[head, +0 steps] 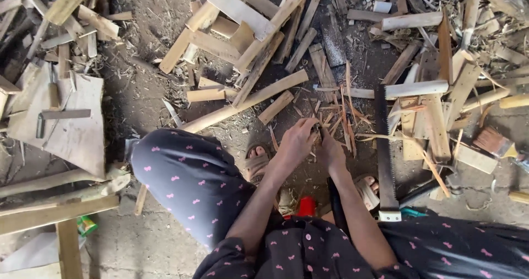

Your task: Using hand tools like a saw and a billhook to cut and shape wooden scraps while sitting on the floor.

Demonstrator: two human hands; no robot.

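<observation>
Dirt floor (138, 100) littered with offcuts, shavings; handsaw (386, 152) lies right. Left hand (297, 141) and right hand (330, 153) both curled around thin pale wood splints (321, 125), low between the feet; grip contents mostly hidden.

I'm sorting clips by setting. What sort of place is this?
Probably an informal woodworking spot on a bare dirt and concrete floor: scattered pale cut wood offcuts, a long toothed hand saw, and both hands working thin wood splinters.
</observation>
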